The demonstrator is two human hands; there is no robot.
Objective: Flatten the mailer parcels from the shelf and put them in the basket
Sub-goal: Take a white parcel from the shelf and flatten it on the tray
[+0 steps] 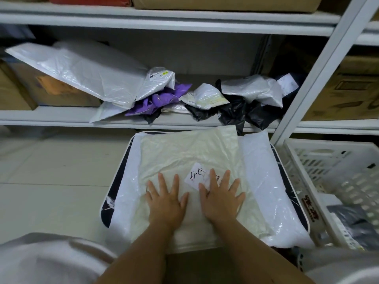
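Note:
A cream mailer parcel (190, 152) with a white handwritten label (194, 174) lies flat on a larger white mailer (264, 177), both spread over a small dark-topped table (119, 173). My left hand (166, 198) and my right hand (221, 196) press down side by side on the cream mailer, fingers straight and spread. On the shelf (61, 117) behind lies a heap of crumpled mailers: a big white one (86, 72), a purple one (160, 99), black ones (235, 111) and small white ones (252, 89). The white slotted basket (303, 158) stands at the right.
Cardboard boxes sit on the shelf at far left (41, 89) and far right (344, 93). A white shelf upright (320, 68) slants between the table and the basket. Dark and pale items (352, 220) lie in the basket. Pale tiled floor (51, 177) stretches to the left.

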